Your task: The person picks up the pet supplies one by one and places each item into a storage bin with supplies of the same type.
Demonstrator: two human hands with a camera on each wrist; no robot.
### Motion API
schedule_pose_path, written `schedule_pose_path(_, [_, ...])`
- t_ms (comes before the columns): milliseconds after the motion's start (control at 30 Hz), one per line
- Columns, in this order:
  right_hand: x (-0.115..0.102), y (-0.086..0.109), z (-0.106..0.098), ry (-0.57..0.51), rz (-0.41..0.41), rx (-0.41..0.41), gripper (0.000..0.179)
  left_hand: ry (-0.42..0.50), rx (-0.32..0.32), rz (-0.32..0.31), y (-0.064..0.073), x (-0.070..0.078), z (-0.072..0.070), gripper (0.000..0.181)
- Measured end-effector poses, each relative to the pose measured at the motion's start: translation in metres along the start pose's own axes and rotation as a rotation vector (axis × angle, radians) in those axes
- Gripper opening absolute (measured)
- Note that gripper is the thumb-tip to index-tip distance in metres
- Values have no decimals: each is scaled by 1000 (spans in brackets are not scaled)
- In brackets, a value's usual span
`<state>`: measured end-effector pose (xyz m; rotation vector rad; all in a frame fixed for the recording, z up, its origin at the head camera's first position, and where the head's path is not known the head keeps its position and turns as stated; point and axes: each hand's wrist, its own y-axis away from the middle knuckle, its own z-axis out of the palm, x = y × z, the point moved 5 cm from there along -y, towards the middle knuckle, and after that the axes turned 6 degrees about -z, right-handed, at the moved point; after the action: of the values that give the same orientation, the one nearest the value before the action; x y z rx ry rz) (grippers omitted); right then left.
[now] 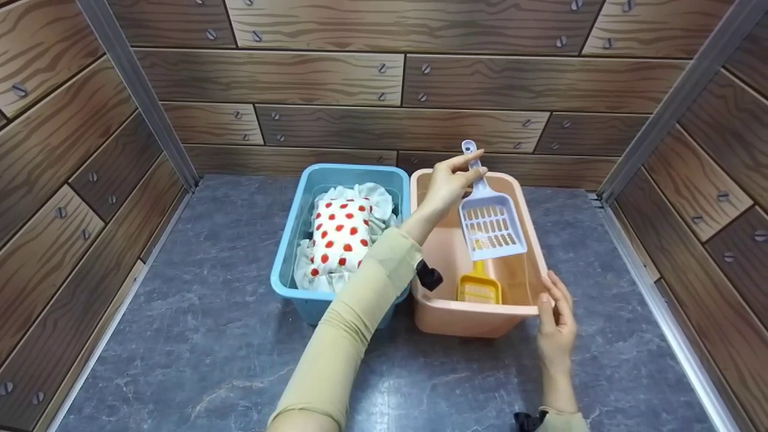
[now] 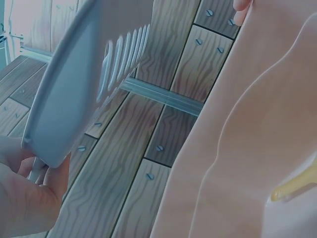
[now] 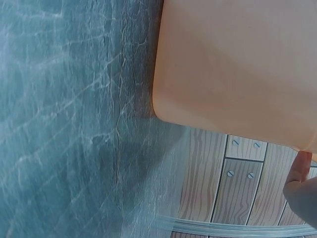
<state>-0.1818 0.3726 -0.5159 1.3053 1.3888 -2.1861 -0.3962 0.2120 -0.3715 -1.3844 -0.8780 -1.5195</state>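
Note:
My left hand (image 1: 450, 183) pinches the handle of a lavender slotted litter scoop (image 1: 493, 225), held head down over the peach plastic bin (image 1: 441, 240). The left wrist view shows the same scoop (image 2: 67, 94) up close, its slots side-on, with the fingers at the handle's base. At the bin's near right corner, my right hand (image 1: 558, 315) holds the rim between thumb and fingers. Inside the bin lies a yellow slotted scoop (image 1: 479, 288), its handle partly behind the lavender one. The right wrist view has the bin's outer wall (image 3: 237, 69) and a fingertip at its rim.
Touching the peach bin on its left stands a blue bin (image 1: 294, 240). It holds a strawberry-print cushion (image 1: 342, 231) with pale ruffles. Wood-patterned walls (image 1: 336, 78) with metal edge strips enclose the dark marbled floor (image 1: 228, 336).

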Motion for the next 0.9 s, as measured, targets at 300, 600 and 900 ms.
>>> schedule_pose_path(300, [0, -1, 0, -18, -5, 4, 30, 42, 28, 4, -5, -6, 5, 43])
schedule_pose_path(600, [-1, -1, 0, -8, -11, 6, 30, 79, 31, 10, -13, -11, 10, 47])
schedule_pose_path(900, [-4, -1, 1, 14, -26, 2, 30, 36, 48, 25, -18, -20, 12, 48])
